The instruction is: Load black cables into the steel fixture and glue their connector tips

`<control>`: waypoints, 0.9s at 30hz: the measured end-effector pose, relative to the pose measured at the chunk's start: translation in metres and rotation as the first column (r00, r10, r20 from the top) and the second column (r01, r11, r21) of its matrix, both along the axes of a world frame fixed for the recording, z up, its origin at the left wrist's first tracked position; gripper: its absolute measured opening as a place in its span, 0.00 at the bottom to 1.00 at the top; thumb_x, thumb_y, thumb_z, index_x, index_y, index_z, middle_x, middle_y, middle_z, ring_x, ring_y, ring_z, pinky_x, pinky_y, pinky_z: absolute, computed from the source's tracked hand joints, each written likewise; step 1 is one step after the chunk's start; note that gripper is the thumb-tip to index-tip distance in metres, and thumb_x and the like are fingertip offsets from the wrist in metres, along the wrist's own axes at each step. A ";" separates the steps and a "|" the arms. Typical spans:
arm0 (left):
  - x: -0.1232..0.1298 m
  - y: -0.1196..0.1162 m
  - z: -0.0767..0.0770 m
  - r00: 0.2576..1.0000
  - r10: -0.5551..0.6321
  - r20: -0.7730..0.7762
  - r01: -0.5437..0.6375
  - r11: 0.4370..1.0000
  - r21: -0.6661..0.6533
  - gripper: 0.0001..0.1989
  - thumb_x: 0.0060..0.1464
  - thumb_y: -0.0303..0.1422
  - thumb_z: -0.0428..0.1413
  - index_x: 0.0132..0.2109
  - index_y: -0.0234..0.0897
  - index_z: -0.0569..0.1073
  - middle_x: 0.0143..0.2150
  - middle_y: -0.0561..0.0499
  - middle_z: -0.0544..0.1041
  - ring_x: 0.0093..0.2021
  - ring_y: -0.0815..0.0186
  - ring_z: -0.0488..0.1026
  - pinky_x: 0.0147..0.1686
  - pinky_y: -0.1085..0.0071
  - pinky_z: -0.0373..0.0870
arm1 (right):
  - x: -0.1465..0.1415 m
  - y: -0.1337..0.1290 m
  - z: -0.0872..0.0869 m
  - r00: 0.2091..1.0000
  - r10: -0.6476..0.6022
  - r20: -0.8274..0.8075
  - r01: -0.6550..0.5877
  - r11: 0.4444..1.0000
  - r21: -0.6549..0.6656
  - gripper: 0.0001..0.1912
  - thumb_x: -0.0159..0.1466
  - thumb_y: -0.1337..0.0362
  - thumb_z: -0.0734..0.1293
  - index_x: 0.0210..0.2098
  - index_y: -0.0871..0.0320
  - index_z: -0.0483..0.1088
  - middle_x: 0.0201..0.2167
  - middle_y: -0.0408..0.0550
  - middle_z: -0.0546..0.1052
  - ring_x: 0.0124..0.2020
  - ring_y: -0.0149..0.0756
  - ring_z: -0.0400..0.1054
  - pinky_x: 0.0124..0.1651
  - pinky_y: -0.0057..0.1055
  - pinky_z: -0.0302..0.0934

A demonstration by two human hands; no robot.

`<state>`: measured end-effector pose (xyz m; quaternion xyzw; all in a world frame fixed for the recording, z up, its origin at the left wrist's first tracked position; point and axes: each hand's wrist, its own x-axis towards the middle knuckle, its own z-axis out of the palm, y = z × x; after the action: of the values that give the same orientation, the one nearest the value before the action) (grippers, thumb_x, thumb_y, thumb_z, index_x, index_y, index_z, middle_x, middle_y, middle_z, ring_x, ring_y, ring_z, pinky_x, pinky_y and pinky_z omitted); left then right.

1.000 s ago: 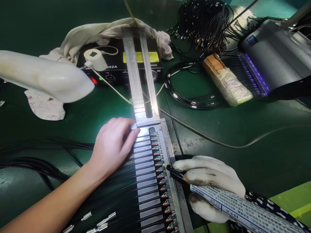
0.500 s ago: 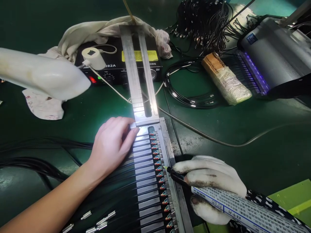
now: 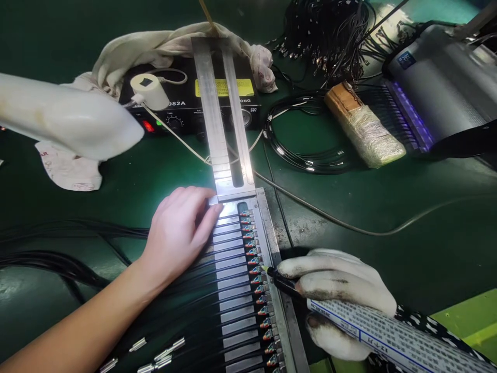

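Observation:
My bare left hand (image 3: 180,225) grips the left edge of a long metal fixture (image 3: 229,282) between thumb and fingers, near its upper end. Across the fixture lie several black cables (image 3: 233,265) side by side. Their stripped ends, with coloured wires in small metal connectors (image 3: 254,261), line up along a slot on the right. In my right hand (image 3: 345,285), gloved in stained white, is a glue dispensing syringe (image 3: 373,326) with a printed label and black front. Its thin yellow-green tip (image 3: 264,268) is at one of the middle connectors; whether it touches cannot be told.
A white lamp head (image 3: 77,116) juts in from the left. Behind the fixture stands a black dispenser controller (image 3: 174,124) with cloth over it. Coiled cables (image 3: 275,140), a plastic-wrapped block (image 3: 368,132) and a grey machine with purple light (image 3: 446,88) are at right. Loose metal connectors (image 3: 163,357) lie front left.

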<state>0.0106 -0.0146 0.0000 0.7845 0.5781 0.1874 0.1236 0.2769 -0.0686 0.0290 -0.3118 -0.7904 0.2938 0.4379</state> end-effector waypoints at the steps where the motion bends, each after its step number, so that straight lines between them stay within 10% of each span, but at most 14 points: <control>1: 0.000 0.000 0.000 1.000 0.000 -0.001 0.000 1.000 0.002 0.13 0.65 0.40 0.49 0.44 0.36 0.71 0.31 0.52 0.68 0.34 0.62 0.64 0.36 0.65 0.61 | 0.000 0.000 0.000 1.000 0.002 0.004 -0.002 1.000 0.002 0.06 0.59 0.69 0.67 0.37 0.62 0.72 0.37 0.53 0.83 0.39 0.35 0.79 0.46 0.26 0.72; 27: -0.001 0.000 0.000 1.000 0.009 0.001 -0.009 1.000 -0.004 0.14 0.65 0.41 0.49 0.44 0.36 0.71 0.30 0.52 0.67 0.33 0.62 0.64 0.35 0.65 0.60 | 0.002 0.001 0.002 1.000 0.019 0.022 -0.019 0.999 0.028 0.09 0.61 0.65 0.67 0.41 0.60 0.71 0.38 0.54 0.82 0.40 0.41 0.80 0.43 0.32 0.76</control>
<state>0.0094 -0.0150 -0.0001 0.7815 0.5820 0.1872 0.1245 0.2788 -0.0673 0.0313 -0.3013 -0.8021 0.2833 0.4309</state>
